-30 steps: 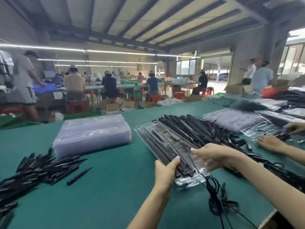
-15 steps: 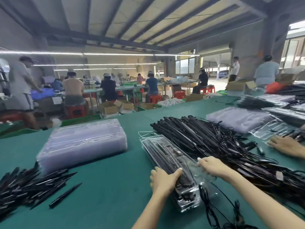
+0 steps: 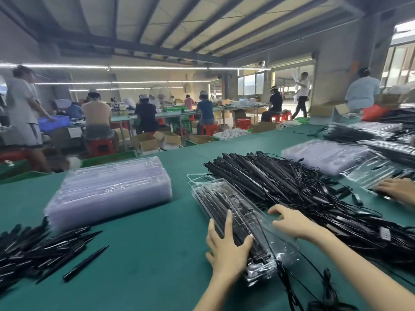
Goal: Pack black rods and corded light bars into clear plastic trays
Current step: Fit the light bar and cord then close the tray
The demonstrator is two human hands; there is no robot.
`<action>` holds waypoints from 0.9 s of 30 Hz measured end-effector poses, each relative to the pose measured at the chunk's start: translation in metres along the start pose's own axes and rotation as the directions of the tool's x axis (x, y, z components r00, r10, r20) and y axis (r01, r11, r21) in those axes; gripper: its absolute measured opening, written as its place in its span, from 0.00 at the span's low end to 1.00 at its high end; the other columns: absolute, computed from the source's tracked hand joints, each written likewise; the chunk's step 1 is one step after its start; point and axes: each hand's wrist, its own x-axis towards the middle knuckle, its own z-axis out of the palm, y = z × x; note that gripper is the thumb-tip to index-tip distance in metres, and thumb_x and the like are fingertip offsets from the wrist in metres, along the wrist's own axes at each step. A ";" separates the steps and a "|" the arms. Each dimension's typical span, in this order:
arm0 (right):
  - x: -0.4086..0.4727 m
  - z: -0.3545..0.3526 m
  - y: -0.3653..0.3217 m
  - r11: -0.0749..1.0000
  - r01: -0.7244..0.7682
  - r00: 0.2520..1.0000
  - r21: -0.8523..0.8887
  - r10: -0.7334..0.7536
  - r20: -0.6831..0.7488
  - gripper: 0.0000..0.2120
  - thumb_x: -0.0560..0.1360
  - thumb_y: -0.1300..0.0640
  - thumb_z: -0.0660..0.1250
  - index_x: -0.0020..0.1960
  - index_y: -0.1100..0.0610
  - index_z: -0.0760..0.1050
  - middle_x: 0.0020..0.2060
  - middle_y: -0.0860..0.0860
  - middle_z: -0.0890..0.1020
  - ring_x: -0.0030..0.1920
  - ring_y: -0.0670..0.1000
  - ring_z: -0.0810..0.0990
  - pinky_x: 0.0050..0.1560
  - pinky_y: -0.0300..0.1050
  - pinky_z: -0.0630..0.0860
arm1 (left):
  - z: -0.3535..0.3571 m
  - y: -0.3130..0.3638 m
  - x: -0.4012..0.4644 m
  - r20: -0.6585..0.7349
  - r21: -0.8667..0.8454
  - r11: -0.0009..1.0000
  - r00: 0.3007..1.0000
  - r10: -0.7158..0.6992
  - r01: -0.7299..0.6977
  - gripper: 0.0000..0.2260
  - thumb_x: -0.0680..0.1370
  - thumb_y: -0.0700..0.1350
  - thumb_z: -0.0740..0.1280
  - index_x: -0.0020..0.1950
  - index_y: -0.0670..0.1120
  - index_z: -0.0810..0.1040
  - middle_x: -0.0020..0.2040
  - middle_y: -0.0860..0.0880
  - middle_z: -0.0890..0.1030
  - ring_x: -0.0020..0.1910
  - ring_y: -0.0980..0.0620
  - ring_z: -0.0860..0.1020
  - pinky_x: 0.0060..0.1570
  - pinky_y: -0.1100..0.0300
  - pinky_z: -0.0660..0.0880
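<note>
A clear plastic tray point(image 3: 224, 194) holding black light bars lies lengthwise on the green table point(image 3: 146, 254) in front of me. My left hand point(image 3: 226, 248) presses on its near left side, fingers straight along the edge and thumb across the bars. My right hand point(image 3: 294, 223) grips the tray's right rim with bent fingers. A cord point(image 3: 289, 286) trails from the tray's near end. A big pile of corded light bars point(image 3: 280, 182) lies just right of the tray. Loose black rods point(image 3: 33, 250) are heaped at the far left.
A stack of empty clear trays point(image 3: 107, 189) stands left of centre, and a second stack point(image 3: 323, 156) lies at the right. Another person's hand point(image 3: 397, 189) works on a tray at the right edge. One single rod point(image 3: 85, 263) lies apart from the heap.
The tray was held tilted above the table a second ago; it now lies flat on the table, and both hands have come down with it.
</note>
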 end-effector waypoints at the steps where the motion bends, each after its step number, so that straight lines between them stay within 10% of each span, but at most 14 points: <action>1: 0.002 0.004 -0.003 0.998 0.057 0.997 -0.040 -0.059 -0.049 0.18 0.76 0.60 0.59 0.65 0.49 0.69 0.52 0.51 0.77 0.44 0.49 0.78 0.46 0.43 0.75 | -0.001 0.000 -0.001 -0.001 0.060 0.996 0.998 0.059 -0.059 0.28 0.77 0.62 0.58 0.75 0.66 0.50 0.76 0.57 0.35 0.76 0.51 0.38 0.71 0.39 0.45; 5: 0.011 0.023 -0.017 0.965 0.243 0.969 -0.099 -0.247 -0.028 0.21 0.83 0.51 0.52 0.76 0.45 0.58 0.74 0.51 0.63 0.72 0.54 0.63 0.71 0.52 0.60 | -0.004 0.003 -0.001 0.015 0.211 0.964 0.987 0.161 -0.160 0.22 0.80 0.59 0.52 0.75 0.61 0.59 0.78 0.59 0.47 0.76 0.57 0.39 0.72 0.42 0.41; 11: 0.007 0.038 -0.026 0.954 0.141 0.990 -0.263 -0.127 0.067 0.20 0.83 0.45 0.45 0.74 0.37 0.55 0.78 0.45 0.50 0.74 0.53 0.58 0.71 0.59 0.58 | -0.005 0.004 -0.002 0.017 0.244 0.958 0.989 0.149 -0.149 0.22 0.80 0.59 0.52 0.75 0.59 0.61 0.78 0.57 0.51 0.77 0.57 0.43 0.72 0.44 0.48; 20: 0.021 0.043 -0.045 0.931 0.165 0.984 -0.325 -0.176 -0.004 0.22 0.81 0.40 0.44 0.75 0.35 0.51 0.78 0.45 0.48 0.76 0.50 0.49 0.72 0.60 0.51 | -0.016 -0.020 -0.007 -0.115 -0.286 0.933 0.974 0.195 -0.221 0.27 0.82 0.52 0.58 0.77 0.55 0.48 0.76 0.60 0.44 0.74 0.64 0.41 0.71 0.65 0.42; 27: 0.021 0.055 -0.049 0.920 0.144 0.989 -0.366 -0.127 0.069 0.23 0.79 0.35 0.43 0.74 0.31 0.44 0.78 0.46 0.43 0.77 0.51 0.41 0.72 0.64 0.46 | -0.013 -0.008 -0.013 0.189 -0.618 0.784 0.980 0.067 0.065 0.29 0.84 0.46 0.51 0.76 0.42 0.34 0.76 0.48 0.34 0.76 0.52 0.38 0.74 0.57 0.42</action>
